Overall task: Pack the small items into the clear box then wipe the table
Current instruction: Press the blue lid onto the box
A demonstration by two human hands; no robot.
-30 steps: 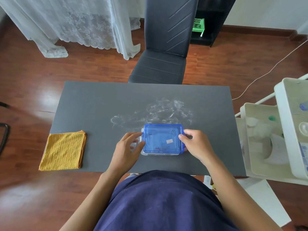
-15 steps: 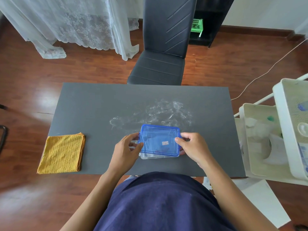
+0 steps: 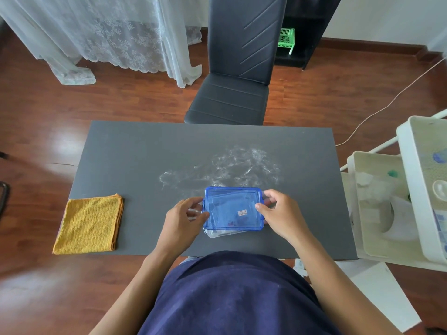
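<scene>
Grip: left hand (image 3: 183,218) pinches the left edge of the blue lid (image 3: 233,208); right hand (image 3: 278,212) pinches its right edge, fingers curled round the rim.
Lid: it sits a little askew over the clear box (image 3: 225,232), whose near edge shows below it.
Box place: on the tabletop (image 3: 145,151), near its front edge, between the hands.
Step, I judge: closing the box.
To do well: line up the corners first, then press both sides evenly down.
Risk: one side may close and the other stay lifted.
Waiting: white smear (image 3: 225,168) behind the box; yellow cloth (image 3: 89,224) at the left.
</scene>
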